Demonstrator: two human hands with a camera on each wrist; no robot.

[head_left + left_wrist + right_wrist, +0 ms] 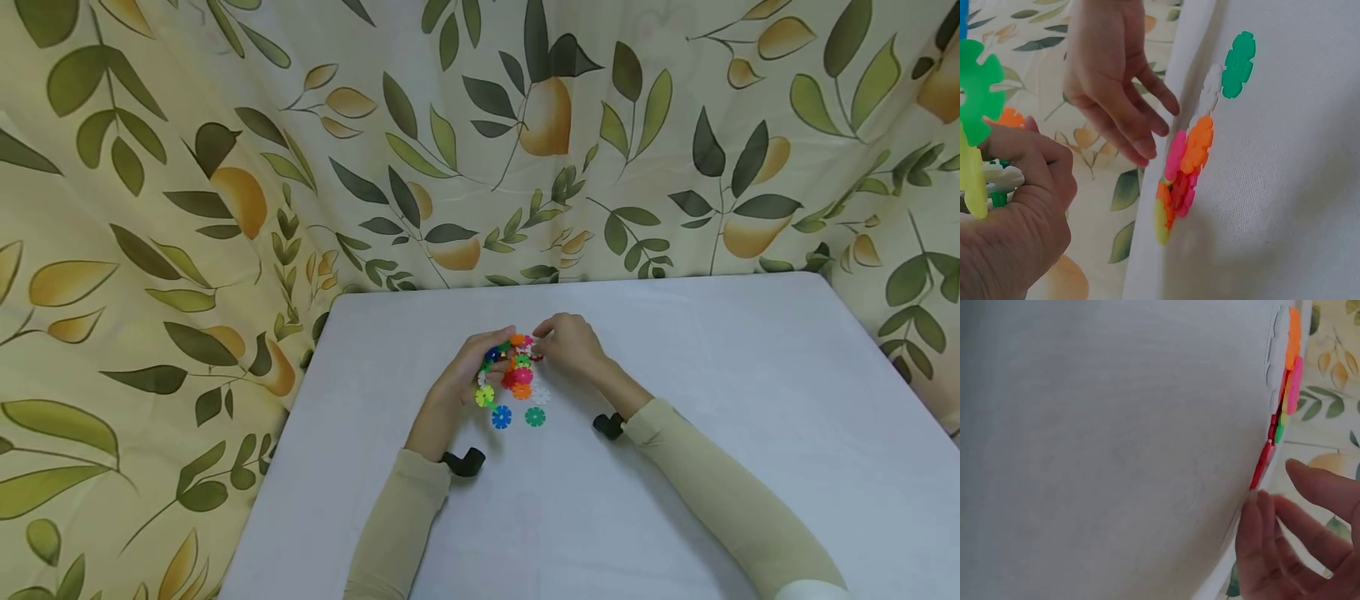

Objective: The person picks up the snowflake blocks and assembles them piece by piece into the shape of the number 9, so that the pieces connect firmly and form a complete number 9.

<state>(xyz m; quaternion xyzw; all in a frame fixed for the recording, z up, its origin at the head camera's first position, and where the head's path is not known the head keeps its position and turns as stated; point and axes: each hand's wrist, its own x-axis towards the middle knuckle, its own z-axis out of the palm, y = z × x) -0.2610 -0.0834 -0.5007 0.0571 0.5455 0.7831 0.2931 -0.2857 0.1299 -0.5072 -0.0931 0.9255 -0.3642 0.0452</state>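
My left hand (459, 371) grips a string of joined, notched plastic snowflake discs. Its yellow disc (485, 396) hangs below the palm, and a light green disc (982, 87) shows close up in the left wrist view. To the right, my right hand (572, 340) is over the far side of a loose pile of similar discs. Its thumb stands apart from the fingers (1250, 531), and nothing shows between them. The fingertips are close to a red disc (1262, 465); whether they touch it I cannot tell. An orange disc (1197, 145) and a pink disc (1175, 154) lie in the pile.
A green disc (535, 417) lies on the white tabletop (675, 500), nearer me than the pile, beside a white disc (539, 394). Black wrist mounts (465, 462) stick out at both cuffs. A leaf-patterned curtain (480, 150) hangs behind the table and along its left side.
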